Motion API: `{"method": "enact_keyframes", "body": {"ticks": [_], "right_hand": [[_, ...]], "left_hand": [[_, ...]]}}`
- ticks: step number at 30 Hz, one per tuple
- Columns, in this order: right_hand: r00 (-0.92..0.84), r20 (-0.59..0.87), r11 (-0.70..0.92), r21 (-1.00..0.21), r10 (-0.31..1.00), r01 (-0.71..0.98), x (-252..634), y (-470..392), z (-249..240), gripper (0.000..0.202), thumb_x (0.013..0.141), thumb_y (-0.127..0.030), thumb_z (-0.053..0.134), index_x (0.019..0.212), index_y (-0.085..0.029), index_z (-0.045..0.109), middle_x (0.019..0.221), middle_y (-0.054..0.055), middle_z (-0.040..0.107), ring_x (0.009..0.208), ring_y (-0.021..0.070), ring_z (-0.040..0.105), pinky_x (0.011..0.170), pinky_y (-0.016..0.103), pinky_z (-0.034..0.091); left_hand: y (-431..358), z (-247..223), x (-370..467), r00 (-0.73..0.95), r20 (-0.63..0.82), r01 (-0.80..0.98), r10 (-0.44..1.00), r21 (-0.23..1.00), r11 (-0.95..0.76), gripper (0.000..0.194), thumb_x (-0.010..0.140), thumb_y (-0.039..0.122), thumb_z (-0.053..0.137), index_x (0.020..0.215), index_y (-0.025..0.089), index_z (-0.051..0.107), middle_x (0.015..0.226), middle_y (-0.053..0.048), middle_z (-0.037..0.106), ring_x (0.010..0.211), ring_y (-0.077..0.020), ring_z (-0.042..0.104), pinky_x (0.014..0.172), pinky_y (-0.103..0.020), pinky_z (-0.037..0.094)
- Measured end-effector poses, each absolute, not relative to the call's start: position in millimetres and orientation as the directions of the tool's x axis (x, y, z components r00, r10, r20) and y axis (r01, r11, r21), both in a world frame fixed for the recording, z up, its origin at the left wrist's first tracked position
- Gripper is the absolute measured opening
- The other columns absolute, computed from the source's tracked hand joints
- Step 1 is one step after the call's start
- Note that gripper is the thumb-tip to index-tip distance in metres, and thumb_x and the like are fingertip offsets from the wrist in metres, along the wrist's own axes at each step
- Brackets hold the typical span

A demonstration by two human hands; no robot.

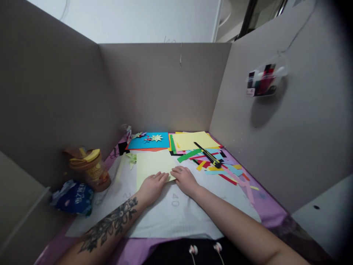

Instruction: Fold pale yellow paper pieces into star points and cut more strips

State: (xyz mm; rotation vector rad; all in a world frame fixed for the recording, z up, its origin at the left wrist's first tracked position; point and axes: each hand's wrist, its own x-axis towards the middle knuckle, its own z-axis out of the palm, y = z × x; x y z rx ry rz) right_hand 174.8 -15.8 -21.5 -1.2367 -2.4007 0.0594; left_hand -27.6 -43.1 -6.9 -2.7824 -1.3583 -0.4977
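A pale yellow sheet of paper (154,162) lies in front of me on a white covering (176,221) marked with large numbers. My left hand (153,187) is at the sheet's lower edge, its fingers together and bent over the paper. At the lower right corner, my right hand (185,179) has its fingers closed on the edge. Both thumbs are hidden, and the fingertips of the two hands almost meet. A pale green piece of folded paper (131,159) rests at the sheet's upper left.
A black and yellow utility knife (208,155) lies on coloured paper strips (234,175) at right. Behind are stacked paper sheets (193,140) and paper stars (157,138) on blue paper (162,145). A lidded cup (96,173) and blue packet (74,197) stand left. Grey panels (165,88) enclose the table.
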Motion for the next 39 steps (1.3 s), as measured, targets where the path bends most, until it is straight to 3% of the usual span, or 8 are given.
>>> {"method": "enact_keyframes", "body": {"ticks": [5, 11, 18, 22, 27, 29, 33, 39], "right_hand": [[-0.521, 0.296, 0.591, -0.250, 0.801, 0.767, 186.0, -7.3, -26.9, 0.048, 0.073, -0.006, 0.049, 0.116, -0.023, 0.061, 0.125, 0.005, 0.059, 0.122, 0.0220, 0.045, 0.098, 0.040, 0.035], [-0.493, 0.331, 0.587, -0.323, 0.805, 0.742, 196.0, -8.5, -30.4, 0.046, 0.070, -0.007, 0.048, 0.108, -0.022, 0.066, 0.116, 0.004, 0.065, 0.113, 0.0214, 0.053, 0.097, 0.039, 0.039], [-0.505, 0.378, 0.630, -0.435, 0.776, 0.643, 201.5, 1.0, -35.6, 0.042, 0.071, -0.009, 0.053, 0.108, -0.020, 0.067, 0.114, 0.005, 0.065, 0.106, 0.0209, 0.055, 0.094, 0.038, 0.043], [-0.482, 0.418, 0.637, -0.536, 0.770, 0.554, 201.0, 0.5, -33.8, 0.026, 0.077, -0.014, 0.053, 0.093, -0.022, 0.071, 0.096, 0.003, 0.071, 0.094, 0.0185, 0.059, 0.087, 0.034, 0.045], [-0.337, 0.334, 0.474, -0.642, 0.880, 0.603, 198.6, 4.4, -28.7, 0.014, 0.077, -0.021, 0.055, 0.076, -0.020, 0.069, 0.081, 0.003, 0.068, 0.081, 0.0167, 0.059, 0.074, 0.027, 0.044], [-0.269, 0.290, 0.395, -0.638, 0.918, 0.661, 197.2, 9.2, -28.2, 0.015, 0.078, -0.026, 0.056, 0.069, -0.018, 0.065, 0.075, 0.002, 0.064, 0.073, 0.0157, 0.056, 0.066, 0.025, 0.041], [-0.170, 0.279, 0.307, -0.581, 0.945, 0.754, 192.9, 17.3, -29.3, 0.028, 0.080, -0.032, 0.053, 0.056, -0.017, 0.052, 0.066, 0.000, 0.053, 0.064, 0.0126, 0.047, 0.056, 0.023, 0.030], [-0.104, 0.271, 0.236, -0.517, 0.957, 0.823, 187.5, 21.3, -32.2, 0.029, 0.080, -0.027, 0.051, 0.054, -0.017, 0.048, 0.067, 0.000, 0.047, 0.066, 0.0119, 0.043, 0.056, 0.023, 0.025]], "left_hand": [[-55.7, -10.3, -65.7, 0.487, 0.292, 0.827, 0.823, 0.148, -0.542, 0.039, 0.084, 0.017, 0.045, 0.122, 0.020, 0.053, 0.123, -0.012, 0.060, 0.116, -0.0262, 0.054, 0.096, -0.041, 0.045], [-59.6, -10.8, -98.4, 0.428, 0.266, 0.848, 0.864, 0.212, -0.485, 0.042, 0.077, 0.015, 0.049, 0.116, 0.022, 0.061, 0.123, -0.007, 0.061, 0.117, -0.0239, 0.054, 0.100, -0.039, 0.043], [-44.8, -12.5, -103.5, 0.425, 0.279, 0.836, 0.861, 0.243, -0.492, 0.039, 0.075, 0.012, 0.050, 0.108, 0.023, 0.067, 0.115, -0.005, 0.065, 0.105, -0.0237, 0.057, 0.092, -0.038, 0.045], [-38.3, -16.3, -109.8, 0.402, 0.298, 0.793, 0.866, 0.360, -0.492, 0.027, 0.081, 0.025, 0.048, 0.094, 0.023, 0.071, 0.103, -0.005, 0.070, 0.096, -0.0219, 0.059, 0.087, -0.036, 0.045], [-31.8, -14.8, -108.5, 0.251, 0.238, 0.814, 0.938, 0.472, -0.338, 0.035, 0.084, 0.039, 0.041, 0.067, 0.018, 0.064, 0.075, -0.005, 0.066, 0.073, -0.0190, 0.058, 0.068, -0.029, 0.043], [-28.2, -14.3, -106.3, 0.171, 0.209, 0.843, 0.963, 0.476, -0.253, 0.040, 0.083, 0.044, 0.039, 0.056, 0.018, 0.053, 0.062, -0.003, 0.058, 0.063, -0.0171, 0.053, 0.059, -0.027, 0.038], [-22.3, -13.3, -103.5, 0.082, 0.151, 0.862, 0.985, 0.485, -0.146, 0.039, 0.080, 0.047, 0.040, 0.055, 0.019, 0.046, 0.057, 0.001, 0.049, 0.059, -0.0152, 0.048, 0.054, -0.025, 0.031], [-18.6, -4.7, -99.6, -0.020, 0.071, 0.898, 0.997, 0.439, -0.014, 0.035, 0.078, 0.046, 0.044, 0.060, 0.018, 0.053, 0.066, -0.001, 0.058, 0.063, -0.0160, 0.051, 0.053, -0.025, 0.027]]}}
